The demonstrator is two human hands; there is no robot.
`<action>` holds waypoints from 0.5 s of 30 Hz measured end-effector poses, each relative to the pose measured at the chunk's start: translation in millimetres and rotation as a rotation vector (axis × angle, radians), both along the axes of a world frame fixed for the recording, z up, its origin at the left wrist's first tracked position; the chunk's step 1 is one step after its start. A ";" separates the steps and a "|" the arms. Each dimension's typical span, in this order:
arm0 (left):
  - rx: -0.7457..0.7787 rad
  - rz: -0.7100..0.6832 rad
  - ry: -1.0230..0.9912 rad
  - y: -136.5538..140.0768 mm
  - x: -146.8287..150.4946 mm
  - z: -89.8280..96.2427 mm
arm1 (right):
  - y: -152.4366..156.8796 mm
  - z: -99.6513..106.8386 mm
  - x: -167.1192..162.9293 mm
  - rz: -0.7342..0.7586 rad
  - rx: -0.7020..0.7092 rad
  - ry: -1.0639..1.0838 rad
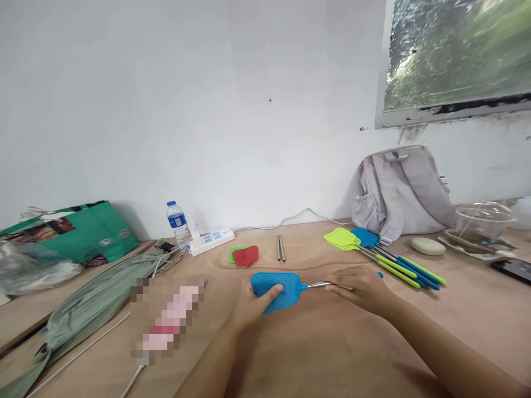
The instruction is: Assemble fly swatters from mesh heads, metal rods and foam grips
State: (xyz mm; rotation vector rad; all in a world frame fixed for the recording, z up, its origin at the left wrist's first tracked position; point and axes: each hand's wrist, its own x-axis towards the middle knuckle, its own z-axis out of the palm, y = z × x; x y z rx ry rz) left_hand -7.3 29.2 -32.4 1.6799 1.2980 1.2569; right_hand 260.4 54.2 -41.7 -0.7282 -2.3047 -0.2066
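A blue fly swatter (286, 287) lies crosswise between my two hands, just above the table. My left hand (253, 303) grips its mesh head, thumb on top and fingers underneath. Around the metal shaft and handle my right hand (363, 287) is closed; a blue handle tip shows past it. To the right rests a pile of assembled fly swatters (390, 262) with yellow-green and blue heads. Behind my left hand are a loose red swatter head (245, 256) and a green swatter head (233, 254) partly under it. Two metal tubes (281, 249) lie side by side near the middle.
A power strip (213, 241) and a water bottle (177, 221) stand by the wall. At left are a green bag (91, 232) and a grey-green cloth bag (99, 290). A backpack (404, 193), a white oval object (427, 246) and a phone (512, 273) sit at right.
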 end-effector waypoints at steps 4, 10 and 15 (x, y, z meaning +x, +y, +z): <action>-0.163 0.113 -0.269 -1.6 13.1 -3.5 | -2.3 5.3 1.2 -0.023 0.111 0.005; -0.018 0.192 -0.294 17.2 15.3 -8.2 | -11.5 9.5 -10.9 -0.200 0.075 0.021; 0.183 0.459 -0.453 34.1 -4.5 -10.2 | -8.3 -0.3 -19.4 -0.373 -0.205 0.099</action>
